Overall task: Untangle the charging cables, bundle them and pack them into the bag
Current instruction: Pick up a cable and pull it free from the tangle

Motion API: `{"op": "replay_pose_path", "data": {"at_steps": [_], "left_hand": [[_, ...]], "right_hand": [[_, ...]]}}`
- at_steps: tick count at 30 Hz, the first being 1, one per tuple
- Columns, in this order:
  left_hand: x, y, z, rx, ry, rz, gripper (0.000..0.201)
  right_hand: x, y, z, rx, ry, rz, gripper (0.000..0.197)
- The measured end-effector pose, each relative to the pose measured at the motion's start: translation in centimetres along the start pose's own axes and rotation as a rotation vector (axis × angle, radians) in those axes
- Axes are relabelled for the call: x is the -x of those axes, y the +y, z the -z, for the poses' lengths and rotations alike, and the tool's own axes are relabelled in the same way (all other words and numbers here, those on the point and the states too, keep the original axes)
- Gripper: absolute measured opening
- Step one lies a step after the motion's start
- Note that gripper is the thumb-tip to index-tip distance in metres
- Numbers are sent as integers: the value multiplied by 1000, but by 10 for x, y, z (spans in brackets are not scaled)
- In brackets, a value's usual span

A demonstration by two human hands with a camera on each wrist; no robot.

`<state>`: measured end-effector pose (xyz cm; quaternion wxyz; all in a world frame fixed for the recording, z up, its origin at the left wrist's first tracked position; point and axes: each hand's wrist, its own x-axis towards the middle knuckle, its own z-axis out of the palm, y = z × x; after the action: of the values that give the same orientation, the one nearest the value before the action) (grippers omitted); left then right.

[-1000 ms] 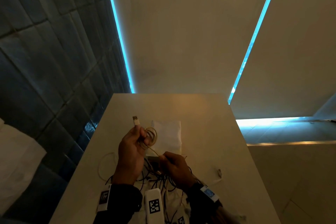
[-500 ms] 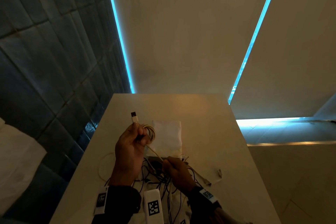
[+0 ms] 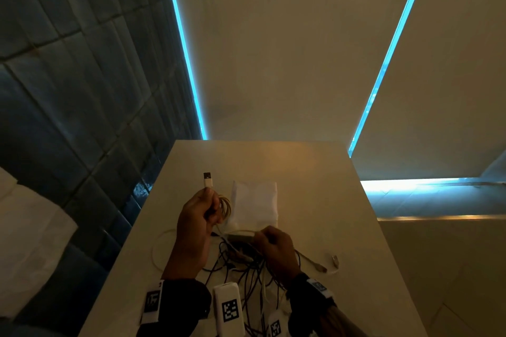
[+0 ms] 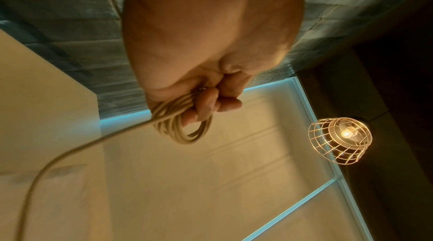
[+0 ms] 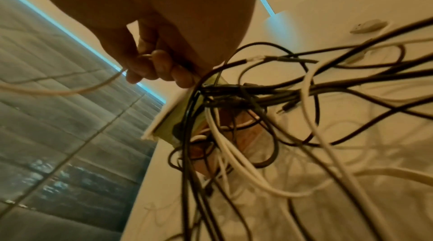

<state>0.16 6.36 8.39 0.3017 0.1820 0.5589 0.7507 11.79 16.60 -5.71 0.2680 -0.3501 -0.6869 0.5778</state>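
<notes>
My left hand (image 3: 204, 213) grips a small coil of white cable (image 3: 226, 205), raised above the table; its USB plug (image 3: 207, 179) sticks up past the fingers. In the left wrist view the coil (image 4: 180, 124) hangs from my curled fingers (image 4: 220, 102) and a loose strand trails off to the lower left. My right hand (image 3: 269, 241) pinches the same cable's free run (image 5: 77, 90) just above a tangle of black and white cables (image 3: 241, 262). A white bag (image 3: 254, 204) lies flat beyond both hands.
The pale table (image 3: 315, 186) ends at a dark tiled wall on the left. A loose white loop (image 3: 161, 243) lies left of my wrist, and cable ends with plugs (image 3: 328, 264) lie to the right. A wire-cage lamp (image 4: 339, 139) hangs overhead.
My left hand has lifted the coil slightly, with the plug standing higher. My right hand has slid along the strand toward the bag, and the strand between the hands is shorter.
</notes>
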Motion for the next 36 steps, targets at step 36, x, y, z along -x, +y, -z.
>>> {"op": "replay_pose_path", "data": {"at_steps": [36], "left_hand": [[-3, -24, -9, -194, -5, 450, 38]], "right_hand": [[10, -74, -14, -180, -96, 294, 19]]}}
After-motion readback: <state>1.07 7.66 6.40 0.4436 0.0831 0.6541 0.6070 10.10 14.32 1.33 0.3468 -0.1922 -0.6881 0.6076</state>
